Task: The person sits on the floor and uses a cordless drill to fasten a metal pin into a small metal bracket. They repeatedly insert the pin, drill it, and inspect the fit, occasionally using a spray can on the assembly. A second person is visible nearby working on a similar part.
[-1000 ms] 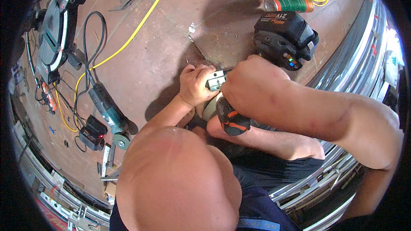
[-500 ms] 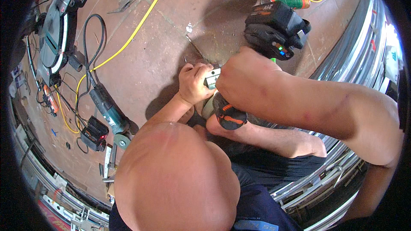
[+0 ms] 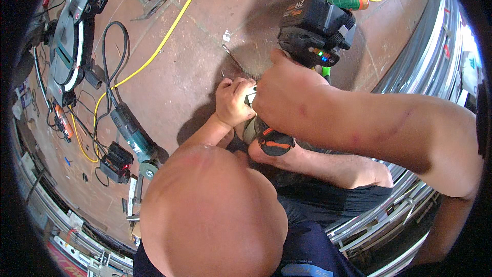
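My left hand (image 3: 234, 101) is closed round a small pale metal piece (image 3: 251, 95), its fingers curled over the far side. Close against it, my right hand (image 3: 277, 84) is wrapped round the grip of a black-and-orange cordless drill (image 3: 277, 141). The drill's battery (image 3: 313, 25), with small green and blue lights, sticks out beyond the hand on the far side. The drill's rounded rear end shows below my right wrist, while its tip is hidden. My right hand covers much of the metal piece. A thin metal rod (image 3: 233, 57) lies on the floor just beyond my left hand.
An angle grinder (image 3: 132, 136) lies on the left beside a black battery (image 3: 117, 162). Further left stands a grey-black machine (image 3: 69, 46). A hammer (image 3: 148, 5), yellow cable (image 3: 177, 20) and green can (image 3: 347, 0) are on the tiled floor (image 3: 169, 72). Metal profiles (image 3: 430, 66) line the right.
The drill's battery has swung left and slightly away with my right hand. That hand now covers more of the metal piece. My left hand keeps its hold.
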{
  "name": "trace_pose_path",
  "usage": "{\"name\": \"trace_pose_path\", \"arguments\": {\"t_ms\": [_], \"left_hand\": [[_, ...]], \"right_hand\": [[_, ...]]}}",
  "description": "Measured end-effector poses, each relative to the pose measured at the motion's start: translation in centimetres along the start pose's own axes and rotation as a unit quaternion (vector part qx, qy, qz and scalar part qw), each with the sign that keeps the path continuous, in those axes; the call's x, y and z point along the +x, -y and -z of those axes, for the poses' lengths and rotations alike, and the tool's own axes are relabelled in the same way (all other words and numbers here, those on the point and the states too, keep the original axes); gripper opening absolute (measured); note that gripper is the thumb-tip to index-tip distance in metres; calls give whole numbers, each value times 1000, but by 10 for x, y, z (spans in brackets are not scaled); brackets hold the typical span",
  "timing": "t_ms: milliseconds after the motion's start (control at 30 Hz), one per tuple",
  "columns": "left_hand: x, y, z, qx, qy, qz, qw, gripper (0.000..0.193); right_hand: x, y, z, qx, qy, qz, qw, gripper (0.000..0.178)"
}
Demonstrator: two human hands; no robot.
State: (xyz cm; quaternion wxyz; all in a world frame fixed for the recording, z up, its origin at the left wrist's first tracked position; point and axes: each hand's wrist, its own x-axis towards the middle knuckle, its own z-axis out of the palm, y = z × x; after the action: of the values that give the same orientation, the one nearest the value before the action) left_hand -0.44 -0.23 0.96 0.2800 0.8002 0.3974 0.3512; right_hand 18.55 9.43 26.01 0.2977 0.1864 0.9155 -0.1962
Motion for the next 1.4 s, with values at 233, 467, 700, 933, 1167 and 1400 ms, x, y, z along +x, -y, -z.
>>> {"name": "trace_pose_path", "arguments": {"t_ms": [233,467,700,933,1167,1400], "left_hand": [[0,-2,2,27,10,8,1000,72],[-4,2,-5,37,11,5,999,72],[-5,2,-7,27,12,7,1000,74],[-2,-1,-7,29,6,13,999,78],[-1,-4,-4,33,16,21,999,76],[1,-30,1,97,40,113,988,86]], "right_hand": [[-5,-3,-4,25,2,12,1000,14],[-10,3,-8,86,21,-36,995,15],[-7,5,-23,154,17,-116,981,17],[-15,13,-41,172,-1,-161,972,15],[-44,29,-65,295,-137,-192,926,34],[-47,34,-64,248,-123,-213,937,40]]}}
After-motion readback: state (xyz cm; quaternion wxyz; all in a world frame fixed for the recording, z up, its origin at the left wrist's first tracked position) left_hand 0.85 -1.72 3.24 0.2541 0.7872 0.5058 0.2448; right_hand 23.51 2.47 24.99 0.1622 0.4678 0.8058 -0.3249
